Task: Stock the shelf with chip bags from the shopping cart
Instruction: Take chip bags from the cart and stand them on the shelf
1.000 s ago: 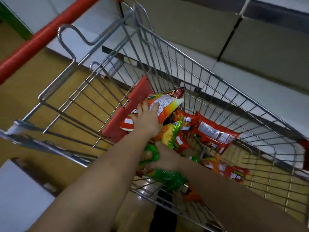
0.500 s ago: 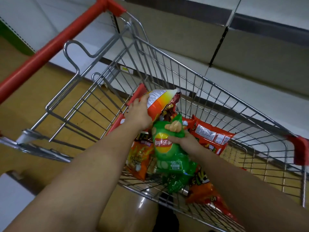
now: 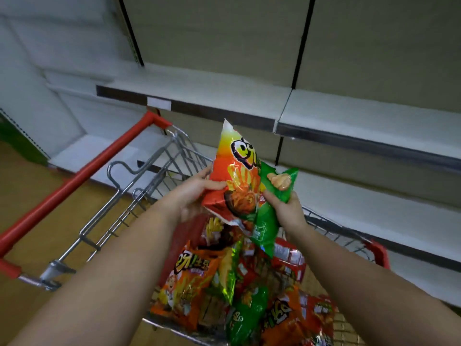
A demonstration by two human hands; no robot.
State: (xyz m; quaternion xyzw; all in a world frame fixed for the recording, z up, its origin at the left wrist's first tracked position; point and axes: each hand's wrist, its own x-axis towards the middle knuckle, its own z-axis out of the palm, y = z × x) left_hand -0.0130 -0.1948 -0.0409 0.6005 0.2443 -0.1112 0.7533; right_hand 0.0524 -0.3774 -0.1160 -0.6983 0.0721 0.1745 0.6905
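Observation:
My left hand (image 3: 193, 197) grips an orange chip bag (image 3: 235, 176) by its lower left side and holds it upright above the shopping cart (image 3: 139, 196). Beside it, my right hand (image 3: 287, 211) grips a green chip bag (image 3: 273, 203), which sits partly behind the orange one. Both bags are raised in front of the white shelf (image 3: 349, 113). Several more orange, red and green chip bags (image 3: 224, 283) lie piled in the cart below my arms.
The cart's red handle bar (image 3: 82, 176) runs from lower left up to the shelf edge. A lower shelf board (image 3: 374, 211) lies behind the cart. Grey back panels (image 3: 224, 33) rise above the shelf. Tan floor (image 3: 30, 186) is at the left.
Both hands have lifted their bags out of the cart up to shelf height. The orange bag has turned to show its front. The view has tilted up toward the shelves.

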